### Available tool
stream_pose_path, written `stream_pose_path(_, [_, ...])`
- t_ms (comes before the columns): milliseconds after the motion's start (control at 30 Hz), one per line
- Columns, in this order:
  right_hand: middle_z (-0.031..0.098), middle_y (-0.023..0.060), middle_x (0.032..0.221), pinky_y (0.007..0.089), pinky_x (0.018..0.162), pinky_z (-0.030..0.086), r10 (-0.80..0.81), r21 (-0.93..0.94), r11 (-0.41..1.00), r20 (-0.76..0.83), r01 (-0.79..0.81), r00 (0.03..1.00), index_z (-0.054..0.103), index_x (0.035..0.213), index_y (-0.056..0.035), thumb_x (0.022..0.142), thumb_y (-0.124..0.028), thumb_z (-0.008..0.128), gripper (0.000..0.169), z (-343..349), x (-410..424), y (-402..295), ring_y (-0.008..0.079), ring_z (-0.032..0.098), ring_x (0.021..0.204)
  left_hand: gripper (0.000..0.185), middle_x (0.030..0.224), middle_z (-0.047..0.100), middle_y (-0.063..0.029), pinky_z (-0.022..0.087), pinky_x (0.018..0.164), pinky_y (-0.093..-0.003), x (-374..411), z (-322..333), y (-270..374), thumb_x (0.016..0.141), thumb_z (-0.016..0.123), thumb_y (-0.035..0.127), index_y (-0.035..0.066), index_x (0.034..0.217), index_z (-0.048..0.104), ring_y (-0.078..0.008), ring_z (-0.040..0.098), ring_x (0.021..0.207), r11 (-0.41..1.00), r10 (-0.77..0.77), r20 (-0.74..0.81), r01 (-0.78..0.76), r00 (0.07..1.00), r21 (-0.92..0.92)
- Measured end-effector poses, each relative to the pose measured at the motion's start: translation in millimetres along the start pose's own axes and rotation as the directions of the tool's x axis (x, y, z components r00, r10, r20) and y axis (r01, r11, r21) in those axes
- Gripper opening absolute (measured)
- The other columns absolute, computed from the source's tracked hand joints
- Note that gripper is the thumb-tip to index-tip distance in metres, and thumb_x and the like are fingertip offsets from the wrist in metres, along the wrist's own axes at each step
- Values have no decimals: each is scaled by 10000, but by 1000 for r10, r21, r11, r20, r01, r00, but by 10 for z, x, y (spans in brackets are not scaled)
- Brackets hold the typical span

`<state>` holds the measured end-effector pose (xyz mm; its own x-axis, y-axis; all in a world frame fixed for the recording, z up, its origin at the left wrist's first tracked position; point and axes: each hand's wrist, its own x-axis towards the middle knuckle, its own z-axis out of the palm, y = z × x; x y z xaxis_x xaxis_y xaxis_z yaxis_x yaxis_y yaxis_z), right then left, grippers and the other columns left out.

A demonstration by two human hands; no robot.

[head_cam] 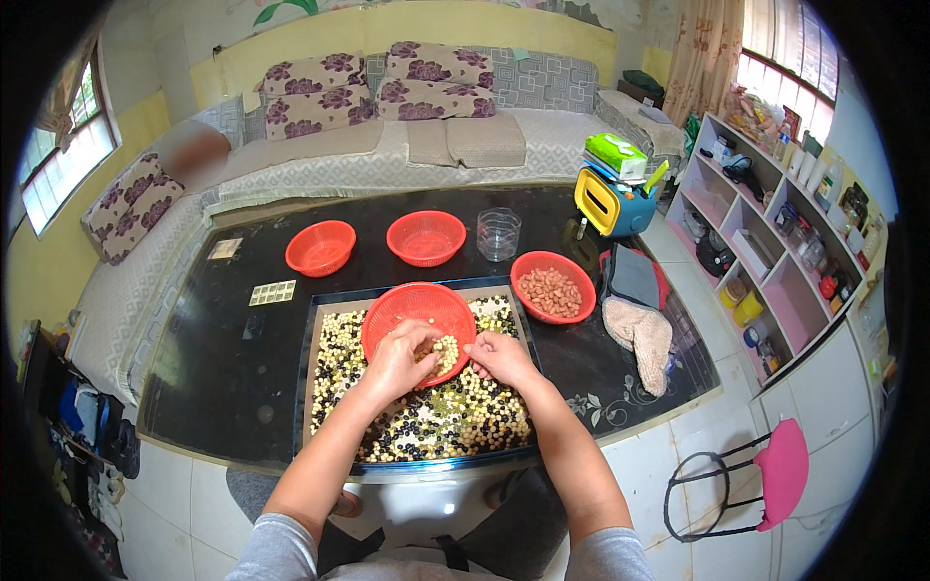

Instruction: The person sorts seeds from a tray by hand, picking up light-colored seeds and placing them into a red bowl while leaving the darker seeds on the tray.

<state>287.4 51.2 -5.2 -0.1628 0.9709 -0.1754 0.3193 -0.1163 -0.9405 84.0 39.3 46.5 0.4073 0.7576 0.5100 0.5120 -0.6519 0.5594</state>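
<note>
Right before me a red plastic basket [418, 305] rests on a shallow tray [317, 363] spread with pale, black and a few green beans. Pale beans [445, 354] are gathered in the basket's near right side, with some brown ones by my fingers. My left hand [403, 359] reaches over the near rim, its fingers curled beside these beans; whether it grips any is hidden. At the right rim, the thumb and fingers of my right hand [498, 356] close on the basket's edge. Small green beans [450, 403] lie among the others near the tray's middle.
On the black table [218, 370] are a red basket of reddish-brown nuts or beans [550, 293], two more red baskets [320, 249] [426, 238], a clear plastic container [498, 234], a tissue box [614, 200] and cloths [632, 327]. A pink stool [783, 472] stands right.
</note>
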Motion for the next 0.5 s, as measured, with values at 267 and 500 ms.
stream_pose_path(267, [546, -6, 624, 192, 463, 415, -5, 40, 999, 0, 5, 1000, 526, 804, -49, 866, -253, 604, 227, -16, -2, 36, 56, 504, 514, 264, 860, 574, -69, 492, 665, -284, -337, 247, 280, 706, 700, 83, 44, 953, 615, -162, 578, 725, 982, 37, 589, 80, 808, -172])
stream_pose_path(500, [546, -7, 623, 191, 461, 414, -11, 48, 999, 0, 11, 1000, 527, 810, -51, 862, -243, 608, 215, 8, 9, 19, 55, 501, 509, 286, 821, 576, -87, 493, 664, -317, -479, 421, 173, 669, 678, 30, 31, 948, 613, -204, 589, 723, 987, 84, 666, 31, 742, -159])
